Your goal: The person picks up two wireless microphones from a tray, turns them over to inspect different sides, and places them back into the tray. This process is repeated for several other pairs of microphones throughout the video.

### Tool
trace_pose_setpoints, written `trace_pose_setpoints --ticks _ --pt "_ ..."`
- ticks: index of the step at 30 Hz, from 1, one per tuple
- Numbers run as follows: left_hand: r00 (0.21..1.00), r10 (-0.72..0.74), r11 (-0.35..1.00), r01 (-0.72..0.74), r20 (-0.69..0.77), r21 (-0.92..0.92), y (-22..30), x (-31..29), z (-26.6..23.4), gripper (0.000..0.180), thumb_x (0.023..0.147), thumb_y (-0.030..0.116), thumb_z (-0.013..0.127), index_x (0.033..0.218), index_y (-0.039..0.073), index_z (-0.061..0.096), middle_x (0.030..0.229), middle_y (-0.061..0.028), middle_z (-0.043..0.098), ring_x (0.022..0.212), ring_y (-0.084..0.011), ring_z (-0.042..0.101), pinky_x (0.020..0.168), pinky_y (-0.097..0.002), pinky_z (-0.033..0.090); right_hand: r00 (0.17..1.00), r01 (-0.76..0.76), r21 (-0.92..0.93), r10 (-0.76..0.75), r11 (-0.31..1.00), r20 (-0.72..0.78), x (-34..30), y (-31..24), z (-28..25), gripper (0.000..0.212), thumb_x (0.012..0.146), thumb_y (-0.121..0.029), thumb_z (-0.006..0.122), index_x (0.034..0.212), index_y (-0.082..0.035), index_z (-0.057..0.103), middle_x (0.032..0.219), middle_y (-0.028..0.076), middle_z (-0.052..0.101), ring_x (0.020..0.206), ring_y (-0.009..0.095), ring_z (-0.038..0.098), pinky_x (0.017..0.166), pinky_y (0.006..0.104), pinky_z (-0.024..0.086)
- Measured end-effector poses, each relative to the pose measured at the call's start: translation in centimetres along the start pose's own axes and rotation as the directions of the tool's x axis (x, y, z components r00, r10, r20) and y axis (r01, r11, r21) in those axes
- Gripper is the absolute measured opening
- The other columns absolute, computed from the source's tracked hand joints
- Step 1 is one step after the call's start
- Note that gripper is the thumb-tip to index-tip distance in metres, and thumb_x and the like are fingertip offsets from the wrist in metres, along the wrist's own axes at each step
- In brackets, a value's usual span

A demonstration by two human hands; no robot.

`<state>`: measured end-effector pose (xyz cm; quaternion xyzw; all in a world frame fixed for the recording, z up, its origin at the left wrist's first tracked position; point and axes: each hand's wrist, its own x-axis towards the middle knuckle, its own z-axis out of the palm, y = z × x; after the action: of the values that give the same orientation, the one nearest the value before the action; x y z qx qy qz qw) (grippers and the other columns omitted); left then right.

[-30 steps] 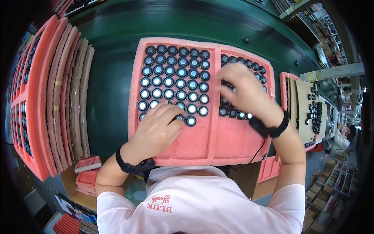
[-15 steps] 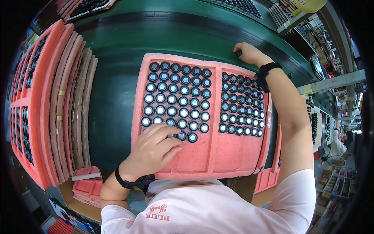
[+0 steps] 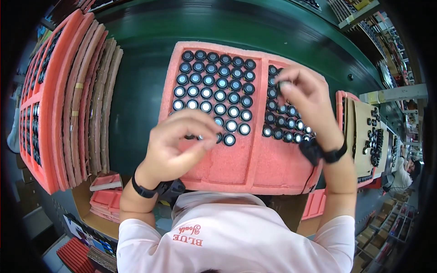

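A pink foam tray (image 3: 218, 175) lies in front of me, its two compartments filled from the far side with rows of small black round parts with shiny, lens-like tops (image 3: 220, 96). My left hand (image 3: 175, 148) hovers over the nearest rows of the left compartment, thumb and index finger apart, and nothing shows between them. Over the right compartment, my right hand (image 3: 305, 98) pinches a black round part (image 3: 280, 86) between thumb and fingertips. That hand hides some of the rows beneath it.
A green conveyor belt (image 3: 218, 25) runs beyond the tray, with a single black part (image 3: 350, 77) on it. Stacked foam trays (image 3: 75, 104) stand on edge at the left. To the right, a brown board (image 3: 364, 136) carries more black parts.
My right hand has come back from the belt to above the right compartment with a black round part. My left hand has lifted slightly and opened. The tray appears higher in view.
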<state>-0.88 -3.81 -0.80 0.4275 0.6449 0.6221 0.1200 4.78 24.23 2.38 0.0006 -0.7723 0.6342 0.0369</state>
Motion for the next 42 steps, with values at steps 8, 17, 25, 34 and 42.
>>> trace_pose_setpoints --ticks 8,17,25,34,42 --pt "0.971 -0.004 0.862 -0.119 -0.24 -0.492 1.7 4.5 5.0 0.004 0.085 -0.007 0.061 0.089 -0.005 0.06 0.094 -0.0139 0.063 0.085 -0.0167 0.059 0.076 -0.0282 0.049 0.957 0.289 0.145 -0.282 0.946 -0.067 -6.9 2.5 4.8 0.021 0.082 -0.001 0.068 0.1 0.001 0.058 0.1 0.011 0.058 0.085 0.019 0.058 0.076 0.0287 0.048" --pt "0.992 0.044 0.987 -0.061 -0.118 -0.15 -3.1 3.3 7.2 0.014 0.082 -0.005 0.064 0.095 -0.002 0.06 0.097 -0.0117 0.062 0.084 -0.0157 0.058 0.076 -0.0273 0.047 0.895 0.401 -0.189 -0.428 0.896 -0.129 -7.5 5.1 3.7 0.027 0.076 0.004 0.072 0.1 -0.001 0.061 0.101 0.013 0.06 0.092 0.021 0.058 0.081 0.0307 0.047" --pt "0.996 0.007 1.0 -0.008 0.086 0.015 -2.4 3.9 7.6 0.033 0.071 0.006 0.078 0.1 0.0 0.063 0.1 -0.0105 0.061 0.087 -0.0206 0.057 0.075 -0.0278 0.047 0.855 0.439 -0.266 -0.49 0.858 -0.171 -7.3 5.7 3.6 0.034 0.07 0.005 0.074 0.1 -0.006 0.065 0.102 0.011 0.06 0.09 0.023 0.059 0.074 0.0314 0.049" --pt "0.991 0.072 0.994 -0.081 0.111 0.075 -2.5 3.6 7.7 0.04 0.069 0.004 0.078 0.106 0.001 0.063 0.102 -0.01 0.06 0.088 -0.0189 0.057 0.072 -0.0278 0.047 0.838 0.442 -0.302 -0.509 0.845 -0.198 -7.0 5.5 4.1 0.041 0.07 0.007 0.073 0.107 -0.007 0.063 0.107 0.011 0.058 0.093 0.024 0.058 0.077 0.032 0.048" --pt "0.992 0.052 0.997 -0.058 0.112 0.055 -2.3 3.6 7.7 0.042 0.068 -0.001 0.078 0.107 0.002 0.065 0.102 -0.0106 0.06 0.09 -0.0215 0.059 0.067 -0.0279 0.049 0.834 0.46 -0.269 -0.516 0.846 -0.196 -6.9 6.3 4.1 0.045 0.07 0.007 0.072 0.11 -0.005 0.058 0.108 0.012 0.058 0.093 0.025 0.059 0.08 0.033 0.047"
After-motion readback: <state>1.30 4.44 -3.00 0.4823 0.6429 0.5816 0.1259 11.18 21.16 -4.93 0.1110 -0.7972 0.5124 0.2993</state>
